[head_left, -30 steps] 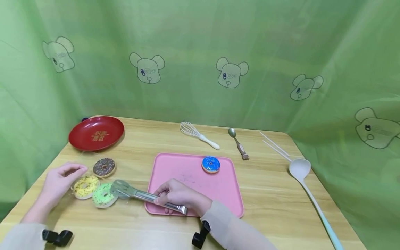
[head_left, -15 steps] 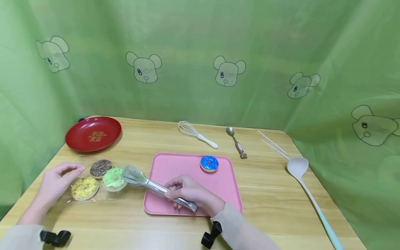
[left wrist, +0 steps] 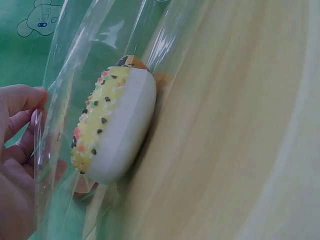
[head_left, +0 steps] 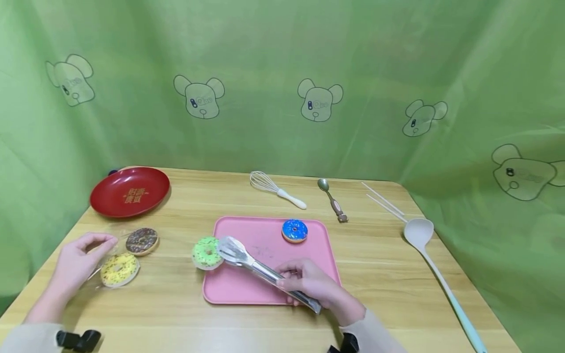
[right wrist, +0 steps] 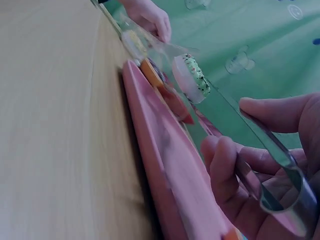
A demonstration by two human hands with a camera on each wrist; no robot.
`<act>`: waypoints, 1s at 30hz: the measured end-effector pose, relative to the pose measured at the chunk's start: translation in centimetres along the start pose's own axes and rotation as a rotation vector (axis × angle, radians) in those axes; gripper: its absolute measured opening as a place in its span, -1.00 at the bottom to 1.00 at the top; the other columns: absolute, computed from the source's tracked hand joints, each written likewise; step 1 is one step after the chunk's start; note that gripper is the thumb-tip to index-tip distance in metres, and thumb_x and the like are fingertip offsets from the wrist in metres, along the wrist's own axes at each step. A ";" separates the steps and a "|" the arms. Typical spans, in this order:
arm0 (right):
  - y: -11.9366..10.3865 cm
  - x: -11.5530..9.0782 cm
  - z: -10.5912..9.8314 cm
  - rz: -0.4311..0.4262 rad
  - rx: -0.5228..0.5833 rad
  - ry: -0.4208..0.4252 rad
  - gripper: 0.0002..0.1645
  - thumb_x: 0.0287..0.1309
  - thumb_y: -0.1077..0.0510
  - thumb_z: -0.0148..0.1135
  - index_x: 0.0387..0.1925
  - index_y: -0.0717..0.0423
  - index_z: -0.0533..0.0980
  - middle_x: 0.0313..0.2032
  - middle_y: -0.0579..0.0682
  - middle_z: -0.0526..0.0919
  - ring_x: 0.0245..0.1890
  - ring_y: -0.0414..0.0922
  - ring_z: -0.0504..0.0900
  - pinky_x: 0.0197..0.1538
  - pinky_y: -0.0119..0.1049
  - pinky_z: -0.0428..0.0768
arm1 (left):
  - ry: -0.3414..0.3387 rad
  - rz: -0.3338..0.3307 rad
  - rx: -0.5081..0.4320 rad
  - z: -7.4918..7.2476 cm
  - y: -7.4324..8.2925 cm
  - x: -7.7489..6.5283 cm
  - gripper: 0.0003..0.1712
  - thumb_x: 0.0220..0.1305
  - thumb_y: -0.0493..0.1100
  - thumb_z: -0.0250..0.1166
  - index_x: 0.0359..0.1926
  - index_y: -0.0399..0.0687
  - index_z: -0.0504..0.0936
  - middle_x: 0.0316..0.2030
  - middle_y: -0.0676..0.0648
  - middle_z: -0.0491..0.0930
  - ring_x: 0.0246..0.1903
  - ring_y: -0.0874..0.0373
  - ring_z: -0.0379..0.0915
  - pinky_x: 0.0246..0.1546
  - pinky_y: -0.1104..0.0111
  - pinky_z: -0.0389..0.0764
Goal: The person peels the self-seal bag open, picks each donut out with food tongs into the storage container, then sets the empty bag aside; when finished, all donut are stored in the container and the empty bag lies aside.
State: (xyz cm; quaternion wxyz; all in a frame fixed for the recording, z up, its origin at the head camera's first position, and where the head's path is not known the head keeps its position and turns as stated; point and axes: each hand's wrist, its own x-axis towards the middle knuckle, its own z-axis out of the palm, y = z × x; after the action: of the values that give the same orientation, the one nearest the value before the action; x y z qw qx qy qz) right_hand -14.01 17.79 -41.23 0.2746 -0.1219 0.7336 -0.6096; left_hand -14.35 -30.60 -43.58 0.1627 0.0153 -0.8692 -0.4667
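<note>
My right hand (head_left: 309,282) grips metal tongs (head_left: 260,270), thumb on one arm and fingers on the other. Between the tong tips is a green-iced sprinkled donut (head_left: 205,254), raised over the left edge of the pink tray (head_left: 240,291). My left hand (head_left: 81,260) pinches the edge of a clear plastic bag (left wrist: 107,32) at the table's left. Close by that hand lie a yellow-iced donut (head_left: 119,269) and a chocolate donut (head_left: 142,241); in the left wrist view the film spreads around the yellow one. A blue-iced donut (head_left: 294,231) rests on the tray's far right part.
Behind the left hand, a red plate (head_left: 130,192) stands at the back left corner. A white whisk (head_left: 278,190) and a small spoon (head_left: 333,201) lie beyond the tray. Along the right side is a long ladle (head_left: 441,274). Green curtain (head_left: 265,137) encloses the table.
My right hand has moved right with the tongs, bringing the green donut out from beside the yellow and chocolate ones to the tray's left edge. The left hand stays nearly in place.
</note>
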 end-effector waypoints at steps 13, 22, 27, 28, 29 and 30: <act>1.8 -6.2 -5.6 -0.083 0.011 0.074 -0.46 0.14 0.26 0.20 0.06 0.56 0.31 -0.41 0.23 0.53 -0.59 -0.15 0.55 -0.57 -0.34 0.59 | -0.003 -0.003 -0.007 -0.3 -0.1 -0.1 -0.70 0.22 -0.07 0.28 -0.14 -0.19 0.60 -0.35 0.49 0.49 -0.26 0.58 0.34 -0.31 0.74 0.32; 2.9 -10.2 -8.6 -0.030 -0.016 0.154 -0.40 0.19 0.25 0.16 0.11 0.62 0.22 -0.33 0.16 0.52 -0.55 -0.13 0.55 -0.52 -0.28 0.61 | -0.009 -0.003 -0.014 -0.2 0.0 0.0 -0.71 0.23 -0.06 0.27 -0.15 -0.18 0.60 -0.35 0.47 0.50 -0.27 0.56 0.34 -0.32 0.73 0.35; 3.6 -11.8 -9.6 0.005 -0.040 0.188 -0.38 0.22 0.24 0.13 0.13 0.64 0.19 -0.31 0.16 0.52 -0.54 -0.10 0.56 -0.52 -0.24 0.61 | -0.006 -0.001 -0.014 -0.1 -0.1 0.0 -0.72 0.23 -0.07 0.27 -0.16 -0.18 0.60 -0.36 0.47 0.50 -0.28 0.56 0.35 -0.32 0.72 0.35; 3.7 -12.1 -9.7 0.015 -0.049 0.195 -0.38 0.22 0.23 0.13 0.13 0.63 0.20 -0.32 0.16 0.52 -0.54 -0.10 0.56 -0.52 -0.23 0.62 | -0.006 -0.001 -0.014 -0.1 -0.1 0.0 -0.72 0.23 -0.07 0.27 -0.16 -0.18 0.60 -0.36 0.47 0.50 -0.28 0.56 0.35 -0.32 0.72 0.35; 3.8 -12.3 -9.8 0.024 -0.056 0.201 -0.38 0.22 0.22 0.14 0.13 0.62 0.20 -0.31 0.17 0.52 -0.54 -0.10 0.56 -0.51 -0.23 0.62 | -0.006 -0.003 -0.016 -0.1 0.0 0.0 -0.72 0.23 -0.07 0.27 -0.16 -0.18 0.60 -0.36 0.46 0.51 -0.28 0.55 0.35 -0.33 0.71 0.36; 3.9 -12.5 -9.8 0.034 -0.061 0.206 -0.38 0.21 0.21 0.15 0.13 0.62 0.21 -0.31 0.17 0.52 -0.53 -0.09 0.56 -0.51 -0.22 0.62 | -0.007 -0.006 -0.017 -0.1 0.0 0.0 -0.72 0.23 -0.07 0.27 -0.16 -0.18 0.60 -0.36 0.46 0.51 -0.28 0.55 0.36 -0.33 0.71 0.36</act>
State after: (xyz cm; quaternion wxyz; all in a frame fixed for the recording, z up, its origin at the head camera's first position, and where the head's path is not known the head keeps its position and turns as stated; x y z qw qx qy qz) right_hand -8.62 33.22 -40.73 0.2040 -0.0545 0.7781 -0.5917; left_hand -14.34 -30.67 -43.56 0.1585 0.0149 -0.8656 -0.4747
